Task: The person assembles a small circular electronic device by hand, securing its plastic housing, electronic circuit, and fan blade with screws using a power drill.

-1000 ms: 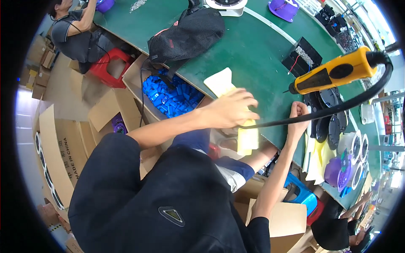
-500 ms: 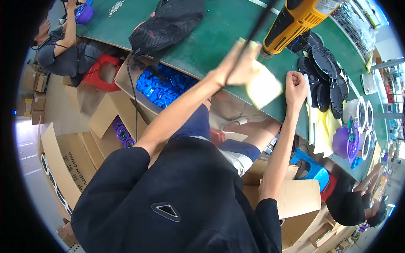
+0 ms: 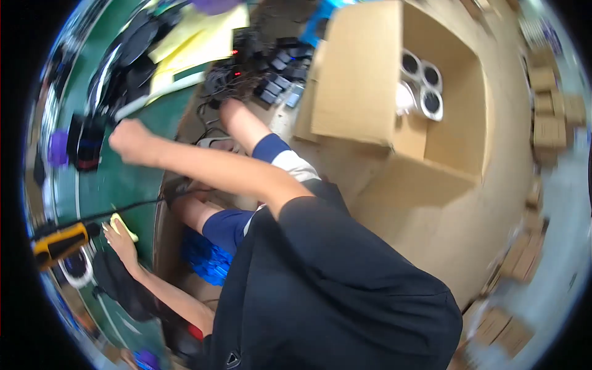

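My left hand (image 3: 123,245) rests low over the green table (image 3: 139,191), with a small pale yellow piece (image 3: 126,227), like cloth or paper, held at its fingers. My right hand (image 3: 132,142) is closed over the same table, farther up in the view. It is blurred, and whatever its fingers may hold is hidden. Just past it stands a dark, box-like thing (image 3: 85,143). A yellow and black power tool (image 3: 61,243) with a cable lies beyond my left hand.
Yellow sheets (image 3: 206,40) and black round parts (image 3: 139,43) are at the upper left. An open cardboard box (image 3: 354,74) with white round units (image 3: 430,103) stands on the floor at right. Blue parts (image 3: 209,259) sit below the table edge, and a dark bag (image 3: 123,287) lies nearby.
The view has swung strongly to the right, bringing the open box into the middle. My left hand, with the yellow piece, is now low by the table. My right hand stays closed.
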{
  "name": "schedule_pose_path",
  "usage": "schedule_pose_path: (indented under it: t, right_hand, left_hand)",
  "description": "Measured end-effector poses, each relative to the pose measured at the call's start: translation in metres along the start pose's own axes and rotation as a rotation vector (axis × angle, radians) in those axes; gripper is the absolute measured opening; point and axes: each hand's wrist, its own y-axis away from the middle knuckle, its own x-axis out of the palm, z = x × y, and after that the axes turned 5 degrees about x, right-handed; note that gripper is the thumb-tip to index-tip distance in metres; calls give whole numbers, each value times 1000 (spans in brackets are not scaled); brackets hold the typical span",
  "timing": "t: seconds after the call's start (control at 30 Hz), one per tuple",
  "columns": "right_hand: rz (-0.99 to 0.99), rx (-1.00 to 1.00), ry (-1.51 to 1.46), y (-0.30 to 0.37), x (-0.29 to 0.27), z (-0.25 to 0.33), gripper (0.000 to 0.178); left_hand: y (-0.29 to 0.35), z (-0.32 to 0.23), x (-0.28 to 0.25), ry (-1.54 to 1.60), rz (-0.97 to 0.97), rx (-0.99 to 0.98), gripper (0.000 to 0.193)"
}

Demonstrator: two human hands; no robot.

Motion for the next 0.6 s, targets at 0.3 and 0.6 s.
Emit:
schedule_pose_path:
  t: [0.3, 0.6]
  right_hand:
    - [-264, 186, -114, 61, -38, -21, 11]
    - [72, 332, -256, 228, -54, -18, 18]
  left_hand:
    - [62, -74, -22, 339, 71, 570, 56]
    - [-8, -23, -7, 261, 57, 717, 50]
